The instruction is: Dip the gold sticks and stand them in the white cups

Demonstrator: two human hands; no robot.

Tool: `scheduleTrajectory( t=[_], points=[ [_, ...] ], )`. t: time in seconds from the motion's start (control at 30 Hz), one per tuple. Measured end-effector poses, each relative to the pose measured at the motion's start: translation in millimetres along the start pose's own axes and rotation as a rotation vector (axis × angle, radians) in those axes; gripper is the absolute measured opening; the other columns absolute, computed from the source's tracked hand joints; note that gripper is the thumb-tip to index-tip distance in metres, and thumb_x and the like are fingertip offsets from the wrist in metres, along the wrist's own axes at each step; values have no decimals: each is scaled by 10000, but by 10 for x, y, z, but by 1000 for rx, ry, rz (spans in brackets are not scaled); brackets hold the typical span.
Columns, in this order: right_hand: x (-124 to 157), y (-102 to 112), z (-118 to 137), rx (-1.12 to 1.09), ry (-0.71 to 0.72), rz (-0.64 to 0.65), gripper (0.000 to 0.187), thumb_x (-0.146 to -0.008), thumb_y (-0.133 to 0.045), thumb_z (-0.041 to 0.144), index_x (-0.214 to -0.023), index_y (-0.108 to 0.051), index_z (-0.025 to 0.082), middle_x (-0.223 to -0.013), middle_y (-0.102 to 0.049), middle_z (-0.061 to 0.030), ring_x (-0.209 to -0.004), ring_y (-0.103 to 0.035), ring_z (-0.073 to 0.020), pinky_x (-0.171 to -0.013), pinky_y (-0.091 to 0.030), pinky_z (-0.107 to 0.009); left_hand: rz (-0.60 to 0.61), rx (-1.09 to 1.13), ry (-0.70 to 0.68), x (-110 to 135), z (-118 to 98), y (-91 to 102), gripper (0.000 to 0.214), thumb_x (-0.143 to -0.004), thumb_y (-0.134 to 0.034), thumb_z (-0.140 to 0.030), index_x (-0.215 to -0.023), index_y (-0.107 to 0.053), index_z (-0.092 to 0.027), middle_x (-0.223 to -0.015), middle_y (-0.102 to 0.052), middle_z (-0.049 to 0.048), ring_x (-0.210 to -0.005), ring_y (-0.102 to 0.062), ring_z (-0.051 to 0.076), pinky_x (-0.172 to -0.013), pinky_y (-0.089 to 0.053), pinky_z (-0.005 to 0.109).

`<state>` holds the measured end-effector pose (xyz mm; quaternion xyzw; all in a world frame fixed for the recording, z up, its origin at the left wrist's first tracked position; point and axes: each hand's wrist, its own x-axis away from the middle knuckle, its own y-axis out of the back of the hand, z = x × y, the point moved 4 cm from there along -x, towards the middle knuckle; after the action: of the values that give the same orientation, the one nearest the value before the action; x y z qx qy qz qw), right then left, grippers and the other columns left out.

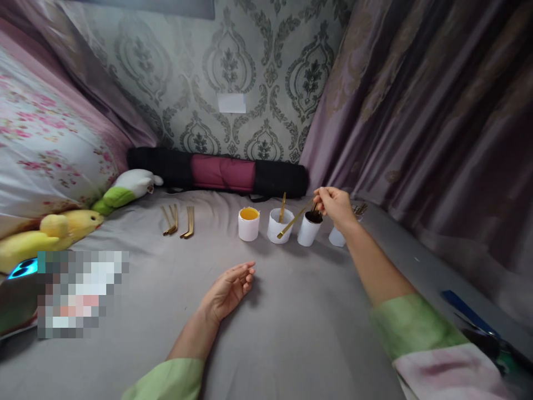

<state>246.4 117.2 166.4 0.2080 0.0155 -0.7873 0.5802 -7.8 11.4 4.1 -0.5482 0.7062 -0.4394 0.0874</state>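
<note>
In the head view, toward the grey sheet's point(291, 322) far edge, the right hand point(332, 206) pinches a gold-coloured stick point(296, 219); swung sideways, it could tip the white cup point(273, 227) behind it. The left hand point(231, 288) is empty, fingers loosely curled.

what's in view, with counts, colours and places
cups: four, white, centre to right, in a row
sticks: several, golden-brown, grouped left of cups, some in cups
held stick: one, gold, before cups
long bag: one, black and maroon, rear
plush toys: two, yellow and green-white, left
floral fabric: one, white and pink, left
curtains: two, mauve, both sides
wallpaper: one, grey, back
rectangle: one, white, on wallpaper
panel: one, grey, top
sheet: one, grey, underneath
glowing item: one, blue, left
pixelated patch: one, multicoloured, left
unidentifiable items: some, blue and black, right
sleeves: two, green, front
left hand: one, centre, empty
right hand: one, holding stick
</note>
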Motion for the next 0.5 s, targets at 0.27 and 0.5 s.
scheduleTrajectory(
  t=[0.27, 0.5],
  points=[
    [-396, 41, 167, 177, 73, -123, 342, -803, -417, 436, -812, -551, 121, -627, -579, -27, -395, -437, -32, -320, -290, -129, 10, 24, -2, -32, 3, 27, 248, -718, -593, -145, -956, -588, -76, -784, -557, 46, -619, -516, 61, -518, -438, 163],
    [-607, -43, 126, 339, 179, -113, 331, -814, -393, 408, -808, -565, 126, -633, -598, -28, -408, -467, -43, -368, -349, -139, 12, 31, -3, -26, -3, 23, 244, -722, -589, -147, -954, -584, -74, -776, -555, 45, -608, -516, 59, -508, -433, 164]
  ],
)
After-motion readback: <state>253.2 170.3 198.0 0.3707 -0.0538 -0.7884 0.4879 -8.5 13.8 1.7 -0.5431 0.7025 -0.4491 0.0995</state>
